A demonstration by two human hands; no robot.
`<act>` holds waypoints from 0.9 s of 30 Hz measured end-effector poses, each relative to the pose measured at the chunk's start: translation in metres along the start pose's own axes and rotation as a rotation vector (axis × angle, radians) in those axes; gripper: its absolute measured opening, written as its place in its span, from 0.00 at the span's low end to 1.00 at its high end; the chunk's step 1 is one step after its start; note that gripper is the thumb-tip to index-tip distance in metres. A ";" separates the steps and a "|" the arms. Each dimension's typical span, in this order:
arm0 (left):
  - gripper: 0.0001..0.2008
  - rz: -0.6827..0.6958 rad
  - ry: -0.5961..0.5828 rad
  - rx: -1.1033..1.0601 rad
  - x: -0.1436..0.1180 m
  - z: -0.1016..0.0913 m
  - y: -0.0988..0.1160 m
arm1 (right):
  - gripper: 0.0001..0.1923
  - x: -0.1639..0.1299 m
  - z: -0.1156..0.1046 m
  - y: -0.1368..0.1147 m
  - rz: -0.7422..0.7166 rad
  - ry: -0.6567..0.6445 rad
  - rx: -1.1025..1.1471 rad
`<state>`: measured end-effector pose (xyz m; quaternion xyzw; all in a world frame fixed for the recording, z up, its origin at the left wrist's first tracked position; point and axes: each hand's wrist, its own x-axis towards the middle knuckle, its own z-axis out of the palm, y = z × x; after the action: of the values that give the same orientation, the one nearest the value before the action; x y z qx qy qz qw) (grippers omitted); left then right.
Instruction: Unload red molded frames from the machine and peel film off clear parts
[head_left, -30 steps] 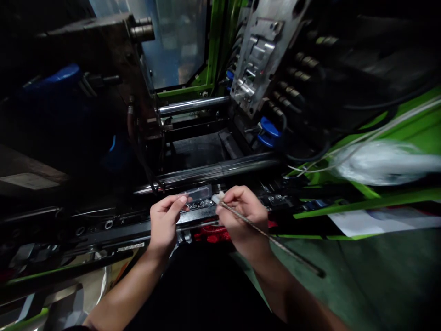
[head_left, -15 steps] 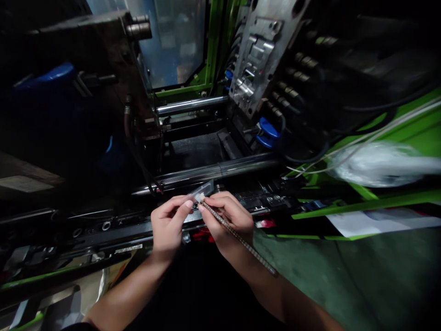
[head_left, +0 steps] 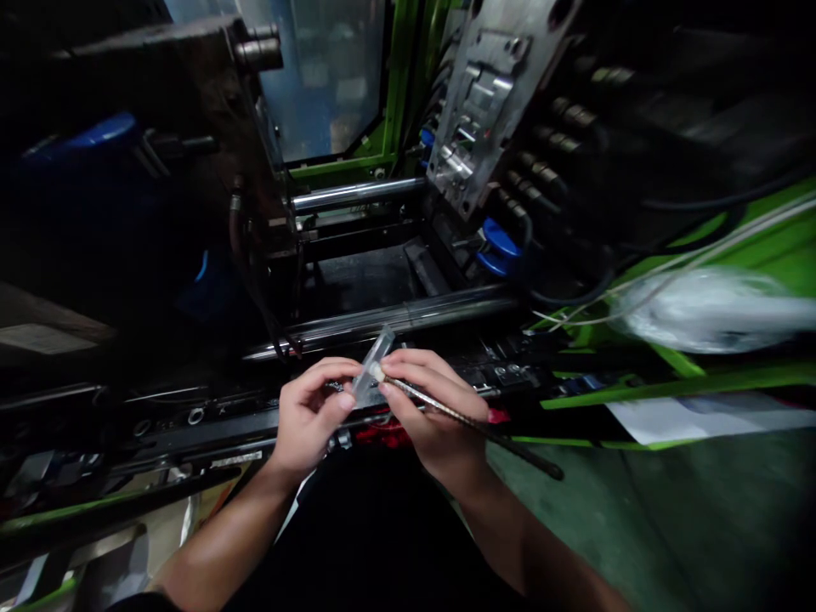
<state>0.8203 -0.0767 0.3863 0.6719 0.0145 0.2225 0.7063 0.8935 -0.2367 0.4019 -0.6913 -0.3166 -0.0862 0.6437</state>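
Left hand (head_left: 311, 418): partly closed, thumb and fingertips pinching the clear part (head_left: 375, 361) near its lower end. Part sits tilted, upper end pointing away from the body, seemingly over the machine's (head_left: 220, 431) near edge; exact depth unclear. Edge grip presumably leaves the face toward the right hand free.

Right hand (head_left: 446, 446): closed, thumb and fingertips around the rod (head_left: 468, 422) just behind its white tip (head_left: 378, 372). Short hold likely gives fine control; the rod's long end slants back across the hand, apparently out of the way. Tip meets the part's side, or nearly; contact not resolvable.

Beyond: steel bar (head_left: 408, 314), parallel to the near edge, no hand on it.
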 end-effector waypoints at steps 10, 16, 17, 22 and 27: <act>0.08 -0.215 -0.101 -0.036 0.018 -0.006 0.022 | 0.13 0.004 -0.008 -0.002 0.025 -0.165 0.135; 0.07 -0.258 -0.050 -0.058 0.014 -0.003 0.011 | 0.14 -0.001 -0.010 0.004 0.106 -0.146 0.300; 0.07 -0.256 -0.025 -0.083 0.013 -0.002 0.008 | 0.14 -0.003 -0.010 0.006 0.136 -0.151 0.352; 0.11 -0.165 0.161 -0.155 0.010 -0.002 -0.004 | 0.11 -0.002 -0.007 0.009 0.330 -0.199 0.741; 0.13 -0.054 0.353 -0.147 0.012 -0.008 -0.004 | 0.08 0.003 0.000 0.008 0.561 -0.259 1.088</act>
<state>0.8292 -0.0649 0.3849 0.5682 0.1399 0.3185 0.7458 0.9005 -0.2353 0.3968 -0.3262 -0.1971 0.3443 0.8580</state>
